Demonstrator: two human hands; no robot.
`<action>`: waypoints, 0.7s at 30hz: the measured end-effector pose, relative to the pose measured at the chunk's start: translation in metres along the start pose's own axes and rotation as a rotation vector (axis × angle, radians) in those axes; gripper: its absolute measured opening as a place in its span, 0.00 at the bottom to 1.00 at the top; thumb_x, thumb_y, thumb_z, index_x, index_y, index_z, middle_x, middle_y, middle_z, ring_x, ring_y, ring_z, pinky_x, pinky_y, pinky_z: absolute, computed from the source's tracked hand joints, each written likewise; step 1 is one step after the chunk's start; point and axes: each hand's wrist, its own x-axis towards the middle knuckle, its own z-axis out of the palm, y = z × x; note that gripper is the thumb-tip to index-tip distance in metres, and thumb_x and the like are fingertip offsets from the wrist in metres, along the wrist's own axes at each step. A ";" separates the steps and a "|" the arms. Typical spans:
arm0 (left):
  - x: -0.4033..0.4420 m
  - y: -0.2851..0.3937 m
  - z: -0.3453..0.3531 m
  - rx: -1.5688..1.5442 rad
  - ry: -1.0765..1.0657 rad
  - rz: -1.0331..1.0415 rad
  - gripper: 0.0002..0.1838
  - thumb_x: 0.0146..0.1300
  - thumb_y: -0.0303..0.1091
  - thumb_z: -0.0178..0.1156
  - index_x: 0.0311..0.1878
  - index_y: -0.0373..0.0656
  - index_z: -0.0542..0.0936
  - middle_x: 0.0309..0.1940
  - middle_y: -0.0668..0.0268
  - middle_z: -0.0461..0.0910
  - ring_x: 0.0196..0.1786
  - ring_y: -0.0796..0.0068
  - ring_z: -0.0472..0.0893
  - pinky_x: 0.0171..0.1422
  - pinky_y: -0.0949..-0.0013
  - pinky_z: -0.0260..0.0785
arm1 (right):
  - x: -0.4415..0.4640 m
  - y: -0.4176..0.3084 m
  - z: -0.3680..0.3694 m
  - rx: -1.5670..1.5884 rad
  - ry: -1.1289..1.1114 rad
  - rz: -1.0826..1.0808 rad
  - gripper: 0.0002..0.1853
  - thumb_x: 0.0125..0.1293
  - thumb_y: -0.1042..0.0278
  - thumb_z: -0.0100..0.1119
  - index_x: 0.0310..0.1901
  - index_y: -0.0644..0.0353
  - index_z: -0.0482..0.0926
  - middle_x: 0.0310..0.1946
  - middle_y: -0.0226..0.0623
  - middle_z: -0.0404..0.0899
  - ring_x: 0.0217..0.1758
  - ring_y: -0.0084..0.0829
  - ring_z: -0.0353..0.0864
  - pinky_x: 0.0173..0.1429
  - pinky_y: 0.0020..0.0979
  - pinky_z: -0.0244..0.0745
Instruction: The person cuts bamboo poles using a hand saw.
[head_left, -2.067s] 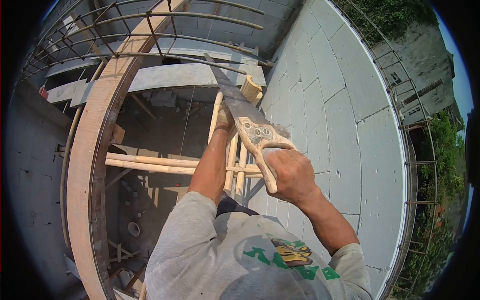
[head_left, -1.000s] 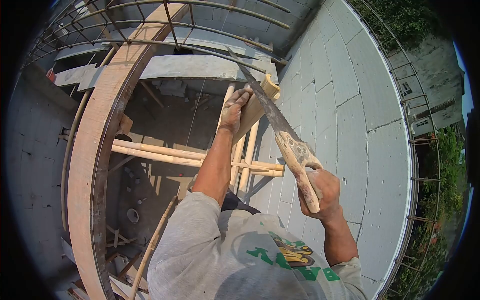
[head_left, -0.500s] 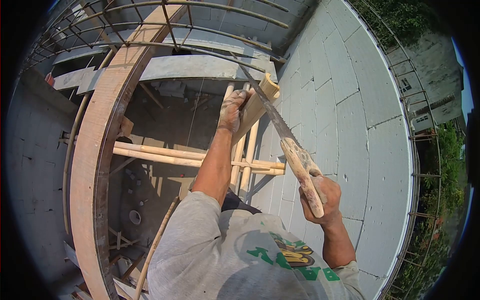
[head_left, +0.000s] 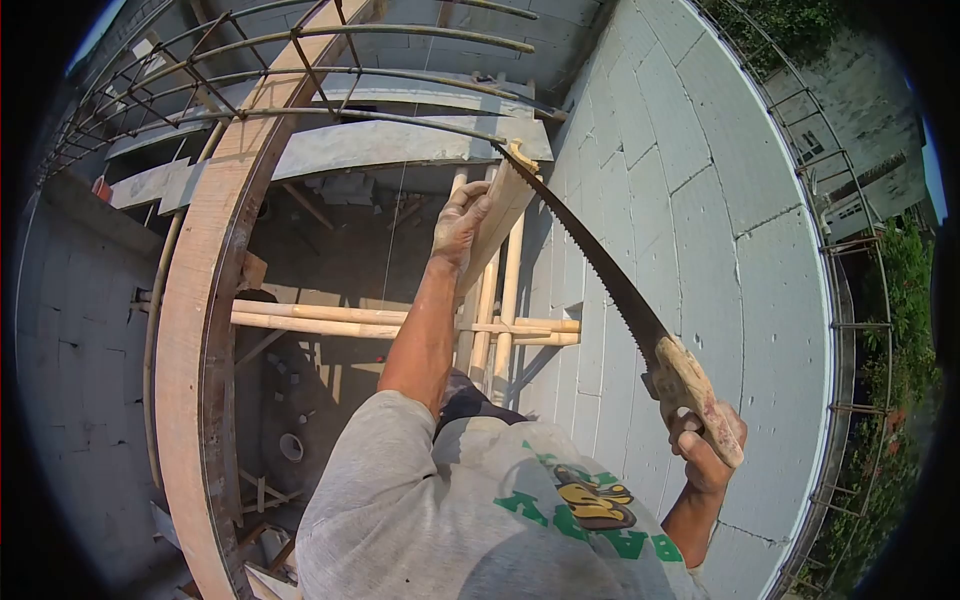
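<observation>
As the head view shows, the left grip [head_left: 460,228], fingers curled, grasps a long, pale, grooved wooden length [head_left: 498,228], held at a slant near crossed, pale bamboo poles [head_left: 320,327]. The right grip [head_left: 706,465] is clenched round the worn wooden handle [head_left: 690,385] of a dark, toothed metal handsaw [head_left: 615,273]. Its blade crosses the wooden length's upper end; tooth contact cannot be determined. Below, a round white container [head_left: 291,447] rests on the grey floor [head_left: 320,250]; contents too small to make out.
</observation>
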 end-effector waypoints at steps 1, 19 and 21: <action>-0.004 0.005 0.003 0.052 0.014 -0.008 0.31 0.62 0.44 0.73 0.63 0.39 0.74 0.58 0.61 0.79 0.63 0.72 0.76 0.71 0.66 0.64 | -0.004 -0.002 -0.001 0.043 0.039 0.027 0.17 0.51 0.67 0.73 0.35 0.68 0.77 0.18 0.33 0.74 0.18 0.22 0.70 0.27 0.27 0.66; -0.142 0.032 0.111 -0.089 -0.564 -0.590 0.15 0.65 0.42 0.68 0.38 0.40 0.79 0.34 0.62 0.82 0.38 0.71 0.83 0.43 0.68 0.76 | 0.042 0.058 0.074 -0.225 -0.008 -0.463 0.16 0.65 0.82 0.61 0.54 0.68 0.74 0.45 0.40 0.83 0.39 0.24 0.84 0.44 0.26 0.79; -0.140 0.037 0.111 -0.084 -0.584 -0.601 0.16 0.65 0.43 0.68 0.39 0.39 0.80 0.34 0.62 0.82 0.38 0.72 0.83 0.41 0.69 0.77 | 0.045 0.061 0.075 -0.228 -0.028 -0.525 0.16 0.65 0.82 0.62 0.54 0.68 0.75 0.44 0.39 0.83 0.38 0.25 0.84 0.42 0.26 0.80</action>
